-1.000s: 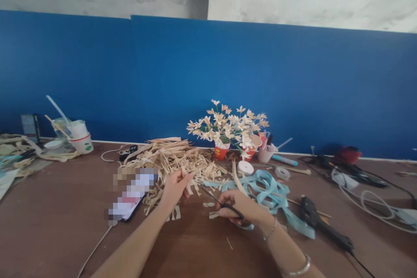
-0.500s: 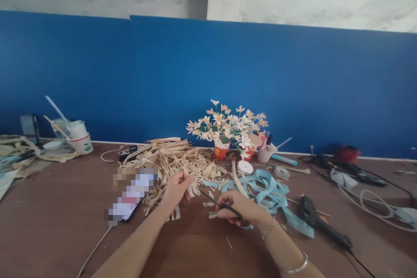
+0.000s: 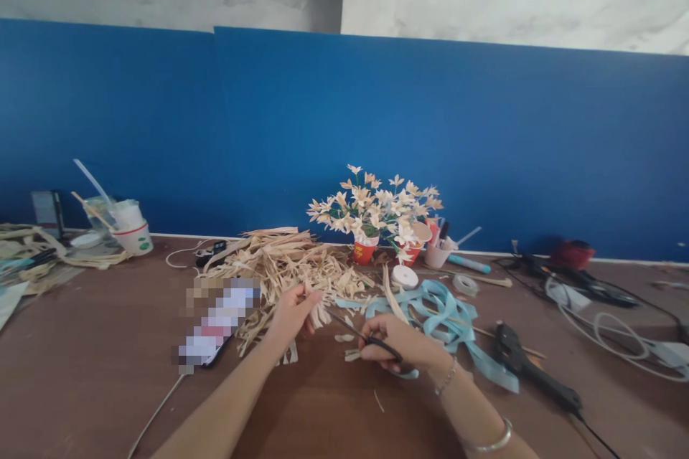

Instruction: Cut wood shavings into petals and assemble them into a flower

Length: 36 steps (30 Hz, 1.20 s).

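Observation:
My left hand (image 3: pixel 293 310) pinches a pale strip of dried husk (image 3: pixel 321 314) whose lower end is cut into a fringe. Closed around dark-handled scissors (image 3: pixel 383 347) is my right hand (image 3: pixel 395 338); the blades point left toward the fringed strip. Whether the blades touch the strip I cannot tell. Behind my left hand spreads a heap of dried husk strips (image 3: pixel 285 251). Small cut scraps (image 3: pixel 351 356) lie below the blades. A tangle of light blue ribbon (image 3: pixel 444 315) sits right behind my right hand.
Two red cups, one the nearer red pot (image 3: pixel 366 251), hold pale artificial flowers (image 3: pixel 371 204) by the blue partition (image 3: pixel 344 107). A phone (image 3: pixel 220 323) lies left. On the right are a black glue gun (image 3: pixel 532 369), a tape roll (image 3: pixel 466 285) and white cables (image 3: pixel 608 337). A white cup (image 3: pixel 134 238) stands far left.
Almost nothing differs. Both hands keep their places and grips, with only a very slight shift at the strip and scissors.

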{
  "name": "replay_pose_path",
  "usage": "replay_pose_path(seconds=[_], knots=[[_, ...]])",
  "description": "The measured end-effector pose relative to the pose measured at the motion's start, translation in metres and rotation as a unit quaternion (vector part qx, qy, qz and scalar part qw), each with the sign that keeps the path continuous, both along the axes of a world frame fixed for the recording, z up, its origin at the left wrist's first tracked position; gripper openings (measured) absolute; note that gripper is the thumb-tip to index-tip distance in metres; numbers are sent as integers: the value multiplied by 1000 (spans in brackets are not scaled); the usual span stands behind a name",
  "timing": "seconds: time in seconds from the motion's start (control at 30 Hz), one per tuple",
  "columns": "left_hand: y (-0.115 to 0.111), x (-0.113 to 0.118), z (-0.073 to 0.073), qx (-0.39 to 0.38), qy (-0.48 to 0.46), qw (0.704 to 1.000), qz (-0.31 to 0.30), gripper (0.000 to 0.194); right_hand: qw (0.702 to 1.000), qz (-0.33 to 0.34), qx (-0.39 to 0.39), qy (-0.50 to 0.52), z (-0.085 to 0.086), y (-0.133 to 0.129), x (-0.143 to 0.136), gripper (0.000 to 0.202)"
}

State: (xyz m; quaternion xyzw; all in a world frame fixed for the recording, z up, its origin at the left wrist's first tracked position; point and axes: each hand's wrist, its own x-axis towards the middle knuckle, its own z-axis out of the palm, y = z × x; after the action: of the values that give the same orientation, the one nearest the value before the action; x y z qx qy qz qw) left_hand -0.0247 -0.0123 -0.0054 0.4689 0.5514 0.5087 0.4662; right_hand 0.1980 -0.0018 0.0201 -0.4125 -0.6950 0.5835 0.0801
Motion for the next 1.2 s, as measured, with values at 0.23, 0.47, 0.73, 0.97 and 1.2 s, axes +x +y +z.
replay_pose_path(seconds=[0.23,0.47,0.73,0.97,1.2], knots=[[1,-1,-1,3,6,1000,1,32,1000,-5,-9,-1,-3,1,1,21],[-1,0,-1,11,23,1000,5,31,1000,-9,-15,-5,1,0,1,21],[-2,6,-2,3,30,1000,-4,28,1000,2,-13,-12,-7,5,1,24],[-3,8,-2,2,18,999,-26,29,1000,6,-14,8,-9,4,2,25],[-4,9,-1,1,14,999,-31,29,1000,7,-14,14,-10,4,1,24]])
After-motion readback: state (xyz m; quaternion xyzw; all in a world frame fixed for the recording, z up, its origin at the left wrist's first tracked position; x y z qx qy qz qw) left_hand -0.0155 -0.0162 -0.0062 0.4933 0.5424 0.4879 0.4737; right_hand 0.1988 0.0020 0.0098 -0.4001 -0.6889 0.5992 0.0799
